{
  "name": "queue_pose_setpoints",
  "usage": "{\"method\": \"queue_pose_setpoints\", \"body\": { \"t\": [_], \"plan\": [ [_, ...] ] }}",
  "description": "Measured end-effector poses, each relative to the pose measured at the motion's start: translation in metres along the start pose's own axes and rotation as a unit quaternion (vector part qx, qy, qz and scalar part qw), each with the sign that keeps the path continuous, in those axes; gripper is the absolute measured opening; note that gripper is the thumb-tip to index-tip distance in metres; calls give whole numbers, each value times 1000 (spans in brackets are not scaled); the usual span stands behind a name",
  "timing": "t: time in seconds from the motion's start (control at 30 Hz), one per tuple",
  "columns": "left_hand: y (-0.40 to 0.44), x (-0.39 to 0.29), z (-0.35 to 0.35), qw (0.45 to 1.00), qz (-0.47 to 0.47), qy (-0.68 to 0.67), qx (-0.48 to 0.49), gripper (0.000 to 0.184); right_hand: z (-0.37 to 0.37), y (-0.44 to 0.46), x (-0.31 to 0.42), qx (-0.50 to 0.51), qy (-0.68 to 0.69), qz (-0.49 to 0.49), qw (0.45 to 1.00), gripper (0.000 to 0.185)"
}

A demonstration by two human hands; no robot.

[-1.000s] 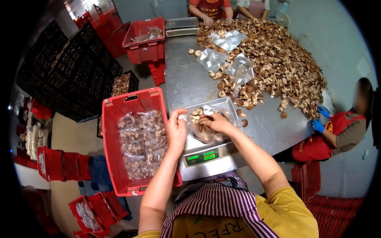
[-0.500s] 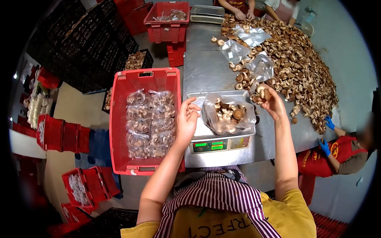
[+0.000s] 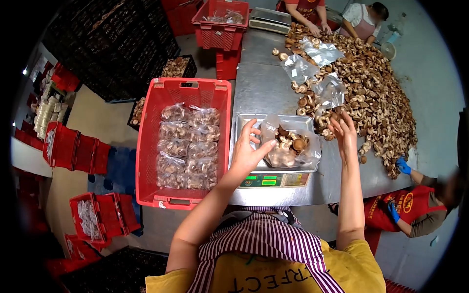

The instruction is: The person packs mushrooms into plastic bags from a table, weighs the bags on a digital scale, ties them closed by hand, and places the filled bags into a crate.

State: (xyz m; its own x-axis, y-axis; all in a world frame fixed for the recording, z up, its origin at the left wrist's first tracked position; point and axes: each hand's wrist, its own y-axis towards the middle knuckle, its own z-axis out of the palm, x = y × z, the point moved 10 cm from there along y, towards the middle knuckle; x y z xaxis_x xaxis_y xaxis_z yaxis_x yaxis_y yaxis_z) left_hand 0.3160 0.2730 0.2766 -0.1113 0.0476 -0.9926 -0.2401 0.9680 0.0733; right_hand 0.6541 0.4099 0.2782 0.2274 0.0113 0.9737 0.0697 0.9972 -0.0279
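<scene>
A clear plastic bag (image 3: 312, 152) of mushrooms (image 3: 288, 146) sits with its mouth spread on the metal pan of a digital scale (image 3: 266, 179). My left hand (image 3: 248, 150) is at the bag's left side, fingers apart and thumb stretched toward it; whether the thumb touches the plastic is unclear. At the near edge of the mushroom pile (image 3: 376, 97), my right hand (image 3: 346, 131) has its fingers spread and bent beside loose mushrooms. A dark mushroom cap (image 3: 337, 112) shows by its fingertips, with no clear grip on it.
Left of the scale stands a red crate (image 3: 146, 146) holding several filled bags. Plastic bags (image 3: 298, 68) lie along the pile on the metal table (image 3: 259, 78). Another scale (image 3: 269, 20) stands at the back. Co-workers' hands (image 3: 320, 29) and blue gloves (image 3: 403, 166) are around the pile.
My left hand has moved toward the bag, its thumb now extended. The right hand held mushrooms earlier; its fingers have since spread at the pile's edge. The view has shifted slightly.
</scene>
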Motion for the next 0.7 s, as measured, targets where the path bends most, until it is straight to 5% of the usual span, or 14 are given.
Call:
{"method": "queue_pose_setpoints", "body": {
  "t": [0.1,0.2,0.27,0.33,0.37,0.43,0.53,0.7],
  "plan": [
    [3,-16,6,983,46,171,-41,72,86,-52,52,104,-85,-33,990,29],
    [10,5,14,993,12,111,-50,61,151,-98,35,260,-244,-59,933,22],
    [4,0,13,995,-12,91,-35,55,170,-115,20,321,-398,-148,847,23],
    [-4,19,11,999,-29,7,-17,52,152,-114,-1,277,-555,-182,763,21],
    [-10,24,7,1000,-30,6,-7,48,146,-116,-3,275,-556,-182,763,21],
    [-20,28,2,999,-42,-29,3,48,106,-107,-26,221,-646,-39,730,18],
    [-27,31,7,996,-58,-65,21,45,95,-104,-17,167,-654,-138,725,18],
    [-22,8,18,999,-38,-29,21,48,117,-96,-12,186,-621,-168,742,24]
  ]
}}
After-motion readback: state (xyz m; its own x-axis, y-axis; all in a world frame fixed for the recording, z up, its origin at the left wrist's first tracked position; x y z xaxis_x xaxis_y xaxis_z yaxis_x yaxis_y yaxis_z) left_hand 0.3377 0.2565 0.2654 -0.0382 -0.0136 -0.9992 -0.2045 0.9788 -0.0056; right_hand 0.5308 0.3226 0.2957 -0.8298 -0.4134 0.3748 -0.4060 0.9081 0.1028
